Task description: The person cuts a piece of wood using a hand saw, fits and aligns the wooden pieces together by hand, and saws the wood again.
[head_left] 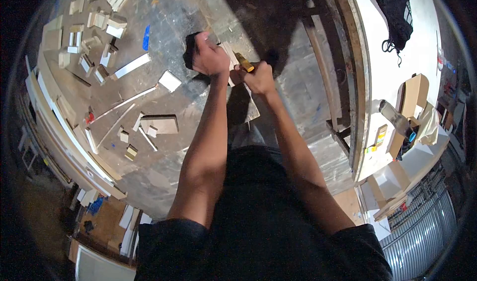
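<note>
Yellow tool [244, 62] in the right hand [260, 78], near the middle of the view, just beside a pale wood strip [253, 113]. Right grip curled tight around the handle, with one yellow end poking out toward the left hand [211, 58]; other end hidden. Left grip bunched near the strip's far end, blurred; impossible to say whether anything sits inside.

Probably light and stiff, that tool, with a smooth handle likely to twist in a slack hold; best taken around the middle. Strip likely stiff too, but narrow enough to split; best steadied by its long sides.

To the left, on the grey floor [159, 182], a white block [170, 81], blue tape [146, 37], thin sticks [122, 103] and a scatter of wood blocks [99, 19], easily knocked by a sweeping arm. To the right, a long plank [322, 62], then the hard edge of a white bench [387, 75] bearing a black bag [396, 14]. Widest room between right forearm and plank; tighter leftward.
</note>
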### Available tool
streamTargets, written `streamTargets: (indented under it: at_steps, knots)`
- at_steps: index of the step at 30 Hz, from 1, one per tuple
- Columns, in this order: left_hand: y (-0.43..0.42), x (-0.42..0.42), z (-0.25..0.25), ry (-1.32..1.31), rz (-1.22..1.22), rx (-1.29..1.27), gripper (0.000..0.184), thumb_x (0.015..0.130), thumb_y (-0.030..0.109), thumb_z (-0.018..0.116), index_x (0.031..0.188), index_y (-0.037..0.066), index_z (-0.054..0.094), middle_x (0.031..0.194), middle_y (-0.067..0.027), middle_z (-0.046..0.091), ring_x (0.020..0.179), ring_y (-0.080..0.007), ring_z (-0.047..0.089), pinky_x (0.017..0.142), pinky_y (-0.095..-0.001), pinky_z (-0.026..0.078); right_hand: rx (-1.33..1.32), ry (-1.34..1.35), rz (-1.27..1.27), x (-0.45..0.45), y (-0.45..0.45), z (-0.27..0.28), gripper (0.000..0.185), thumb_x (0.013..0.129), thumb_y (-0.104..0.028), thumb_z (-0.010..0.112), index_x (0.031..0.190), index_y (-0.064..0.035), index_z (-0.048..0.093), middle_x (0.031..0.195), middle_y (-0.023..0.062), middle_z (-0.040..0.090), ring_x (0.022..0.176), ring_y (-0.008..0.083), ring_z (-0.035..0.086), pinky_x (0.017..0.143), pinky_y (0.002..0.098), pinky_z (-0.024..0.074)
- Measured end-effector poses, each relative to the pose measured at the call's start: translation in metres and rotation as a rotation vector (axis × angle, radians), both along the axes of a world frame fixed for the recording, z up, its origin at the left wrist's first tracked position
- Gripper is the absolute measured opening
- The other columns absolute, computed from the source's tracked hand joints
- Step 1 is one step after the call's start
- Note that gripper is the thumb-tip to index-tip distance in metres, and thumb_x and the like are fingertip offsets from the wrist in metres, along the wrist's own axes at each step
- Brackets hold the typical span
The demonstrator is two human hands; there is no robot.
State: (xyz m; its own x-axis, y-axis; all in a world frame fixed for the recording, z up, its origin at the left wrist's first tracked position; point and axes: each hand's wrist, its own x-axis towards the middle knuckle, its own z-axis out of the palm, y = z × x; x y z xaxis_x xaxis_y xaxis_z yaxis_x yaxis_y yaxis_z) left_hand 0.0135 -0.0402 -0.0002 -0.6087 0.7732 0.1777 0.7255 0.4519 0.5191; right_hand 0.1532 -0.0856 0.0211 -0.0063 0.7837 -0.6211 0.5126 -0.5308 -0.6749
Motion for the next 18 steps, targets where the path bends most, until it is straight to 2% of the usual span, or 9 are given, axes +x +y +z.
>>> streamTargets:
  at_steps: [6, 8, 11, 13, 18]
  knots:
    - [0.005, 0.000, 0.006, -0.042, 0.028, -0.017, 0.021, 0.089, 0.010, 0.061, 0.107, 0.021, 0.064, 0.088, -0.0151, 0.072, 0.081, -0.0412, 0.068, 0.066, -0.0527, 0.048, 0.000, -0.051, 0.067, -0.017, 0.028, 0.003, 0.056, 0.084, -0.047, 0.074, 0.076, 0.0087, 0.067, 0.070, 0.0317, 0.063, 0.069, 0.0447, 0.069, 0.068, 0.0498, 0.0524]
    - [0.001, 0.000, 0.004, -0.059, 0.048, -0.068, 0.020, 0.090, 0.013, 0.062, 0.106, 0.023, 0.065, 0.087, -0.0154, 0.073, 0.079, -0.0418, 0.069, 0.065, -0.0527, 0.048, -0.053, -0.024, -0.003, -0.020, 0.033, 0.010, 0.060, 0.084, -0.050, 0.072, 0.076, 0.0090, 0.068, 0.073, 0.0325, 0.065, 0.075, 0.0450, 0.071, 0.070, 0.0505, 0.0537]
    - [0.004, -0.003, -0.002, -0.038, 0.052, -0.054, 0.021, 0.089, 0.011, 0.062, 0.106, 0.023, 0.065, 0.089, -0.0149, 0.073, 0.079, -0.0416, 0.069, 0.066, -0.0525, 0.049, -0.026, -0.178, -0.009, -0.025, 0.028, 0.000, 0.065, 0.082, -0.053, 0.073, 0.076, 0.0113, 0.068, 0.075, 0.0344, 0.065, 0.080, 0.0456, 0.072, 0.072, 0.0512, 0.0550]
    - [0.002, -0.004, -0.005, -0.018, -0.001, 0.071, 0.022, 0.088, 0.011, 0.062, 0.106, 0.023, 0.064, 0.087, -0.0142, 0.073, 0.078, -0.0418, 0.069, 0.065, -0.0534, 0.048, -0.036, -0.186, -0.006, -0.026, 0.026, 0.004, 0.067, 0.081, -0.055, 0.074, 0.075, 0.0122, 0.068, 0.076, 0.0352, 0.065, 0.081, 0.0460, 0.072, 0.072, 0.0515, 0.0552]
    - [0.002, -0.003, -0.006, -0.005, 0.000, 0.063, 0.024, 0.087, 0.010, 0.063, 0.107, 0.023, 0.065, 0.087, -0.0133, 0.073, 0.078, -0.0420, 0.069, 0.064, -0.0543, 0.047, -0.052, -0.220, 0.003, -0.025, 0.032, 0.002, 0.073, 0.080, -0.059, 0.075, 0.075, 0.0136, 0.067, 0.077, 0.0363, 0.066, 0.082, 0.0464, 0.072, 0.073, 0.0520, 0.0554]
